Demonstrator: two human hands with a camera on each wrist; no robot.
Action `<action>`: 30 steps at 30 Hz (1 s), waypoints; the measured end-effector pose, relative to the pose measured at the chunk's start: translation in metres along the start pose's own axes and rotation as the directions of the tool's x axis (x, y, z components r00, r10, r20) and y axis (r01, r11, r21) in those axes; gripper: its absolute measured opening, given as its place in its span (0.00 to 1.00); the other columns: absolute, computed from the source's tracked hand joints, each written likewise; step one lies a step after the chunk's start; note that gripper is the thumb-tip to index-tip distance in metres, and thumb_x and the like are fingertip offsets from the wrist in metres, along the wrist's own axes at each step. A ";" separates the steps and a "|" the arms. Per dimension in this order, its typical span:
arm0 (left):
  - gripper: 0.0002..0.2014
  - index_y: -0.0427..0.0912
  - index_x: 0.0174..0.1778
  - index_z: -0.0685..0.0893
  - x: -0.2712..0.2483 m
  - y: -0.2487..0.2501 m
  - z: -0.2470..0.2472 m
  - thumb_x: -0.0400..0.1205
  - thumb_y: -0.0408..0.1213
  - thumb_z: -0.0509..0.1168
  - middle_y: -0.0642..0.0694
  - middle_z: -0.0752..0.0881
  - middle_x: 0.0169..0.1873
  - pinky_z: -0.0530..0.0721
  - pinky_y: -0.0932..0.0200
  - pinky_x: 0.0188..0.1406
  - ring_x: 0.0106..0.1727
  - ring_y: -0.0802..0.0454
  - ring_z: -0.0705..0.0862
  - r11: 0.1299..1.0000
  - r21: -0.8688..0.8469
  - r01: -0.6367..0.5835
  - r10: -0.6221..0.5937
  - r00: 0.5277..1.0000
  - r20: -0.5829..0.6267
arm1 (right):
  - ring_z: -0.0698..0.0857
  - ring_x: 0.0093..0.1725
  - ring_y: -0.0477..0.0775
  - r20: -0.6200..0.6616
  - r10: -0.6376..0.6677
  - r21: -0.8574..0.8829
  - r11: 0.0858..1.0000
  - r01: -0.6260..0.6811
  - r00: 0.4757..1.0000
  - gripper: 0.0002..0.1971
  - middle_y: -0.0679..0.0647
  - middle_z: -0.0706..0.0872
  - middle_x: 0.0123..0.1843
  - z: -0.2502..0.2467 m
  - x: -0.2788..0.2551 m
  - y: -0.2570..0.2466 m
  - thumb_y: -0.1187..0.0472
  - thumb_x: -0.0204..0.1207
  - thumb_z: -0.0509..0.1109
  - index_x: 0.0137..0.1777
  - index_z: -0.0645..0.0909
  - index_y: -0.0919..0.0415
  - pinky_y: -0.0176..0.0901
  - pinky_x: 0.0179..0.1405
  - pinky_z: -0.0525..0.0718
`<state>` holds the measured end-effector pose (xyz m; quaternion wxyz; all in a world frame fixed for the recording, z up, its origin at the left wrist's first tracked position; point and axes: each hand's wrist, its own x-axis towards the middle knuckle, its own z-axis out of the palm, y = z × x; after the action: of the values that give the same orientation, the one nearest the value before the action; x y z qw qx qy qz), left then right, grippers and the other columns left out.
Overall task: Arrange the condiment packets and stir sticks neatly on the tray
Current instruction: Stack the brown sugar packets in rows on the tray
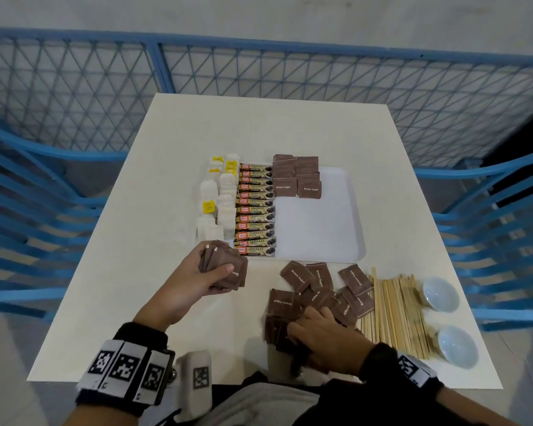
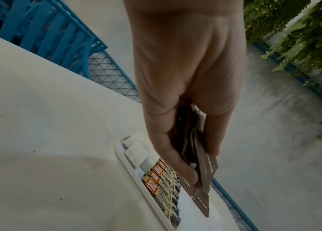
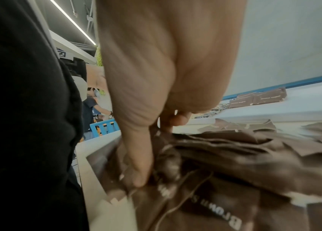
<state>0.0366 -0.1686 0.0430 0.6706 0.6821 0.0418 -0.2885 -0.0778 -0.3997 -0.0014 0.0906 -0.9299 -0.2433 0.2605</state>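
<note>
A white tray [image 1: 348, 210] holds white tea bags [image 1: 211, 207], a column of coffee granule sticks [image 1: 254, 210] and two rows of brown sugar packets [image 1: 296, 176]. My left hand [image 1: 210, 272] grips a stack of brown sugar packets [image 1: 236, 272] just in front of the tray's near left corner; the left wrist view shows the stack [image 2: 205, 165] pinched between thumb and fingers. My right hand [image 1: 314, 330] reaches into a loose pile of brown sugar packets [image 1: 320, 290] on the table, thumb and fingers closing on some [image 3: 176, 164]. Wooden stir sticks [image 1: 394, 312] lie to the right of the pile.
Two small pale bowls [image 1: 440, 293] [image 1: 457, 345] stand at the table's right edge beside the sticks. Blue chairs and a blue mesh fence [image 1: 259, 72] surround the white table [image 1: 259, 127]. The tray's right half is bare.
</note>
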 end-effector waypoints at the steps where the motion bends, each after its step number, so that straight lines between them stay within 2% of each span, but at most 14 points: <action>1: 0.16 0.44 0.60 0.77 0.001 0.001 0.002 0.78 0.25 0.67 0.40 0.86 0.56 0.88 0.58 0.37 0.44 0.47 0.89 1.000 0.009 -0.001 0.001 1.000 0.008 | 0.67 0.58 0.54 0.002 -0.007 0.016 1.000 0.007 1.000 0.11 0.55 0.78 0.60 -0.003 0.001 -0.001 0.60 0.80 0.60 0.61 0.70 0.57 0.46 0.54 0.62; 3: 0.17 0.43 0.61 0.76 0.003 0.001 0.005 0.78 0.25 0.67 0.40 0.86 0.55 0.88 0.57 0.38 0.44 0.46 0.89 1.000 0.020 -0.003 0.002 1.000 0.025 | 0.67 0.58 0.54 0.024 0.006 0.067 0.998 -0.008 1.000 0.10 0.56 0.77 0.59 -0.005 0.003 0.000 0.61 0.80 0.60 0.61 0.71 0.56 0.43 0.52 0.62; 5: 0.17 0.43 0.61 0.76 0.004 0.002 0.007 0.79 0.25 0.67 0.41 0.86 0.53 0.88 0.57 0.38 0.43 0.47 0.89 0.999 0.032 -0.004 0.003 0.999 0.036 | 0.67 0.58 0.51 0.015 0.038 0.186 0.982 -0.040 0.999 0.12 0.53 0.74 0.59 -0.008 0.005 0.003 0.57 0.78 0.64 0.61 0.72 0.53 0.43 0.57 0.66; 7: 0.17 0.43 0.61 0.76 0.006 0.003 0.008 0.79 0.25 0.66 0.42 0.86 0.52 0.88 0.58 0.37 0.41 0.48 0.89 0.999 0.035 -0.003 0.002 0.999 0.045 | 0.66 0.58 0.48 0.002 0.104 0.354 0.930 -0.098 0.995 0.15 0.49 0.70 0.57 -0.015 0.005 0.006 0.53 0.76 0.68 0.61 0.73 0.50 0.41 0.61 0.70; 9: 0.17 0.42 0.62 0.75 0.007 0.003 0.009 0.79 0.25 0.67 0.41 0.86 0.53 0.87 0.58 0.36 0.41 0.48 0.89 0.999 0.033 -0.001 -0.001 0.999 0.053 | 0.70 0.57 0.46 -0.049 0.157 0.489 0.865 -0.113 0.986 0.15 0.49 0.71 0.56 -0.025 0.007 0.009 0.52 0.74 0.72 0.59 0.75 0.49 0.38 0.63 0.73; 13: 0.16 0.46 0.61 0.76 0.009 0.003 0.013 0.80 0.26 0.66 0.41 0.86 0.53 0.87 0.58 0.37 0.41 0.49 0.89 1.000 0.029 0.000 -0.002 0.997 0.078 | 0.80 0.45 0.40 -0.285 0.300 0.722 0.692 -0.003 0.910 0.11 0.47 0.84 0.47 -0.051 0.014 0.015 0.54 0.70 0.77 0.48 0.79 0.51 0.35 0.47 0.78; 16: 0.18 0.49 0.65 0.75 0.011 0.005 0.018 0.81 0.28 0.64 0.43 0.86 0.53 0.88 0.57 0.40 0.42 0.49 0.89 1.000 -0.011 0.009 -0.007 0.995 0.104 | 0.82 0.37 0.36 -0.333 0.392 0.840 0.536 0.081 0.857 0.07 0.44 0.86 0.41 -0.071 0.022 0.011 0.57 0.73 0.74 0.47 0.79 0.52 0.30 0.38 0.79; 19: 0.15 0.49 0.66 0.75 0.013 0.009 0.024 0.83 0.33 0.62 0.43 0.86 0.53 0.88 0.54 0.42 0.44 0.47 0.88 0.997 -0.070 0.035 -0.026 0.992 0.119 | 0.82 0.34 0.41 -0.381 0.443 0.878 0.449 0.166 0.812 0.05 0.47 0.86 0.37 -0.084 0.036 0.007 0.60 0.74 0.73 0.43 0.78 0.50 0.29 0.33 0.79; 21: 0.13 0.47 0.66 0.75 0.014 0.014 0.028 0.85 0.37 0.59 0.40 0.87 0.52 0.89 0.52 0.42 0.46 0.43 0.87 0.989 -0.131 0.065 -0.047 0.990 0.133 | 0.82 0.35 0.46 -0.397 0.454 0.866 0.473 0.163 0.798 0.04 0.51 0.86 0.38 -0.087 0.047 0.006 0.59 0.75 0.72 0.42 0.79 0.50 0.29 0.33 0.77; 23: 0.15 0.45 0.66 0.76 0.013 0.017 0.029 0.85 0.44 0.56 0.37 0.86 0.54 0.89 0.48 0.45 0.52 0.40 0.86 0.980 -0.183 0.076 -0.048 0.987 0.152 | 0.82 0.36 0.52 -0.418 0.460 0.850 0.502 0.158 0.784 0.05 0.58 0.87 0.39 -0.086 0.055 0.004 0.57 0.73 0.74 0.43 0.82 0.57 0.38 0.35 0.78; 25: 0.18 0.46 0.65 0.76 0.013 0.019 0.030 0.82 0.49 0.58 0.39 0.87 0.56 0.88 0.46 0.49 0.54 0.42 0.87 0.985 -0.167 0.044 -0.016 0.986 0.168 | 0.80 0.31 0.49 -0.437 0.467 0.847 0.502 0.176 0.769 0.07 0.59 0.85 0.35 -0.084 0.061 0.000 0.58 0.71 0.76 0.43 0.82 0.61 0.39 0.32 0.79; 27: 0.22 0.47 0.65 0.75 0.013 0.019 0.031 0.75 0.44 0.66 0.42 0.87 0.55 0.88 0.47 0.46 0.52 0.45 0.88 0.992 -0.128 -0.002 0.023 0.987 0.160 | 0.77 0.27 0.46 -0.472 0.459 0.824 0.534 0.190 0.753 0.09 0.57 0.81 0.32 -0.084 0.064 -0.004 0.58 0.71 0.76 0.41 0.81 0.64 0.38 0.27 0.80; 29: 0.27 0.45 0.67 0.74 0.015 0.017 0.031 0.71 0.38 0.71 0.42 0.88 0.53 0.88 0.50 0.42 0.50 0.45 0.89 0.994 -0.106 -0.037 0.053 0.986 0.157 | 0.79 0.29 0.50 -0.555 0.428 0.734 0.655 0.178 0.714 0.12 0.57 0.80 0.33 -0.081 0.067 -0.004 0.58 0.74 0.73 0.40 0.80 0.68 0.42 0.30 0.82; 30: 0.28 0.45 0.67 0.74 0.016 0.016 0.031 0.70 0.36 0.72 0.42 0.88 0.52 0.87 0.51 0.41 0.49 0.45 0.89 0.993 -0.107 -0.049 0.065 0.986 0.151 | 0.79 0.30 0.47 -0.592 0.403 0.687 0.705 0.175 0.697 0.13 0.53 0.78 0.34 -0.079 0.068 -0.004 0.57 0.76 0.71 0.40 0.80 0.69 0.38 0.32 0.80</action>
<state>0.0462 -0.2042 0.0519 0.7142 0.6231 -0.0148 -0.3185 0.0134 -0.3658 0.0368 0.5029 -0.8634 -0.0083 -0.0393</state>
